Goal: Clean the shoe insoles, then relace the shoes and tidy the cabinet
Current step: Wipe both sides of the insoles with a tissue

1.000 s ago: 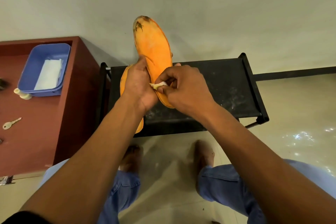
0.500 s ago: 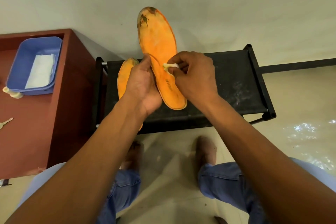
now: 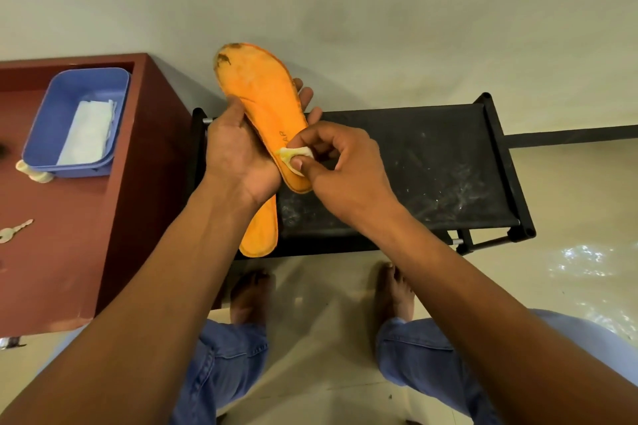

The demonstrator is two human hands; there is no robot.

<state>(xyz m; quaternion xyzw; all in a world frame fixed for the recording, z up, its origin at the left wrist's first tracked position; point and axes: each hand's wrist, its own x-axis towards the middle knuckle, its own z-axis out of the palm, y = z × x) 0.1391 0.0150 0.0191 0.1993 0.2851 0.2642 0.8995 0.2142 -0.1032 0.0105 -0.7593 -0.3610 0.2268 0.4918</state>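
Currently we are in the insole-cleaning step. We hold one orange insole (image 3: 262,103) up in front of us, above the near edge of the black shoe rack (image 3: 431,162). Its long axis runs from the stained toe end, up and to the left, down to the heel end, lower right.

Left hand (image 3: 238,155): closed around the insole's middle, thumb on the near left edge, fingertips showing past the far right edge. It grips the insole and takes its weight.

Right hand (image 3: 341,166): thumb and fingers pinched on a small white wipe (image 3: 295,157), already yellowed, pressed onto the insole's face near the heel, just below the printed letters. The right hand is thus the one at the work surface; the uncleaned dark marks lie at the toe end, away from it along the long axis. We judge that the next strokes should run up that axis towards the toe.

A second orange insole (image 3: 260,235) lies below the left wrist, on the rack's front edge, partly hidden.

On the red bench (image 3: 69,235) to our left: a blue tray (image 3: 45,134) holding folded white tissues (image 3: 88,131), and a key (image 3: 13,231).
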